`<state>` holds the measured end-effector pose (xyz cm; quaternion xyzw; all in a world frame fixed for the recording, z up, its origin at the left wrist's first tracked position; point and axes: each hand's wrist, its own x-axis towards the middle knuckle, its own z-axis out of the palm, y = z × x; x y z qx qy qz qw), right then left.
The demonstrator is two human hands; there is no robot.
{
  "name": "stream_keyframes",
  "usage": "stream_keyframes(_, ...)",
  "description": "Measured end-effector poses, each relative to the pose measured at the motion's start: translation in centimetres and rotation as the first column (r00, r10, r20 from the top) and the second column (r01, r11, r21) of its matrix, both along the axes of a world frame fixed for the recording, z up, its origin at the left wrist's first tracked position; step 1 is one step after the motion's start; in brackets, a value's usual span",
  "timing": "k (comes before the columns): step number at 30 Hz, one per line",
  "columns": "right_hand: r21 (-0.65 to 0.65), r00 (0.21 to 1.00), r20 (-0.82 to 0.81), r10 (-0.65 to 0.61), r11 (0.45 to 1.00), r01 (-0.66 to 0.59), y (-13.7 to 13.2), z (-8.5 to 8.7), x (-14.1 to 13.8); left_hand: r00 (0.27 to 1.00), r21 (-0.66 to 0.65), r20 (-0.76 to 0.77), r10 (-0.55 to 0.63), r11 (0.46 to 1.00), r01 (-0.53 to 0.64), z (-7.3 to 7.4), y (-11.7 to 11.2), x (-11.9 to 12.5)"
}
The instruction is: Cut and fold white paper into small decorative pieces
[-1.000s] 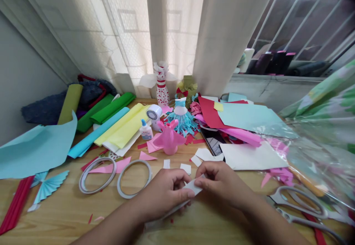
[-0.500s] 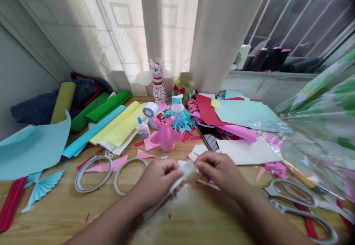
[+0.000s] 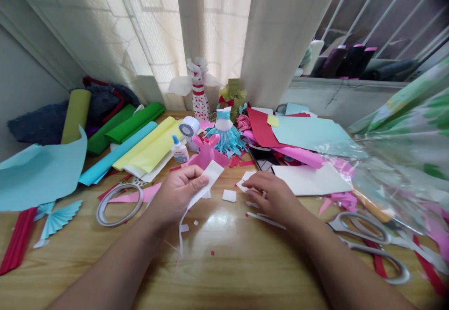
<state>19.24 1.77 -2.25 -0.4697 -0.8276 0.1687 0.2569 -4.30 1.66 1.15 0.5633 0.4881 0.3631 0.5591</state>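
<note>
My left hand (image 3: 177,191) pinches a white paper strip (image 3: 213,175) between thumb and fingers; its upper end sticks out to the right, and a thin tail hangs down beneath the hand. My right hand (image 3: 271,193) is apart from the strip, low over the table, fingers spread and loosely bent beside small white paper pieces (image 3: 229,196). Behind the strip stands a pink paper dress-like figure (image 3: 208,153), partly covered. A white glue bottle (image 3: 180,152) with a blue cap is left of it. Under my right hand lies a narrow white sliver (image 3: 268,220).
A roll of tape (image 3: 101,212) lies at left, near a pleated light-blue paper bow (image 3: 58,219). Large scissors (image 3: 384,265) rest at right. Coloured paper rolls (image 3: 119,153), a blue fringed paper dress (image 3: 228,139) and stacked sheets (image 3: 312,134) line the back.
My right hand has let go of the white paper strip and moved slightly up and right. My left hand has raised the strip and moved left, uncovering white squares on the table.
</note>
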Motion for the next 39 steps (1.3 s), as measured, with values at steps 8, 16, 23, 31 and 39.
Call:
stream_keyframes(8,0.050,0.975,0.213,0.070,0.995,-0.083,-0.9,-1.3,-3.5,0.967,0.068,-0.235,-0.102,0.990,0.122,-0.5,-0.2,0.8)
stream_keyframes(16,0.053,0.956,0.282,0.082,0.993,-0.101,-0.4,-2.0,-3.1,0.675,0.008,-0.583,-0.452,0.827,0.562,-1.6,-0.4,0.9)
stream_keyframes(23,0.039,0.950,0.300,0.087,0.994,-0.104,-0.6,-1.7,-3.0,0.591,0.095,-0.713,-0.376,0.784,0.613,-2.6,-0.7,1.0)
stream_keyframes(31,0.028,0.948,0.307,0.080,0.995,-0.093,-0.5,-1.7,-2.8,0.667,0.284,-0.734,-0.123,0.837,0.467,-2.3,0.0,1.4)
stream_keyframes(39,-0.036,0.959,0.246,0.139,0.990,-0.134,-0.7,-1.1,-2.7,0.641,0.286,-0.757,-0.125,0.820,0.497,-2.9,-0.2,1.6)
